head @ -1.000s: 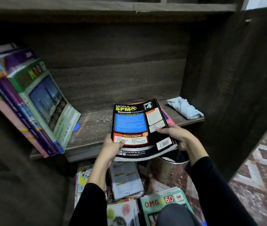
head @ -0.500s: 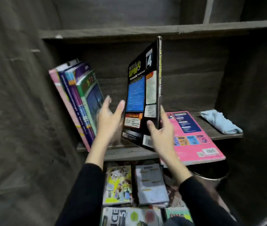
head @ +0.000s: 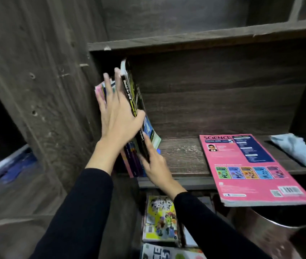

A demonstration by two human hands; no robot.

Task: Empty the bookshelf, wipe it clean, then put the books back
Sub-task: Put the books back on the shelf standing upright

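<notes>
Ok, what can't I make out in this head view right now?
Head view, all:
Covers of leaning books: behind left hand and black workbook.
Workbook spine text: blurred.
Fingers of right hand: partly behind the workbook.
Inside of metal bin: under the pink Science book.
End of blue cloth: past the right edge.

black book [head: 132, 101]: moved left against leaning stack [head: 132, 165] | left hand [head: 117, 118]: now pressing spines

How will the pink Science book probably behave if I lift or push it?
The pink Science book is a thin softcover, so it probably bends if lifted by a corner. It overhangs the shelf edge, so a pull might tip it off.
</notes>
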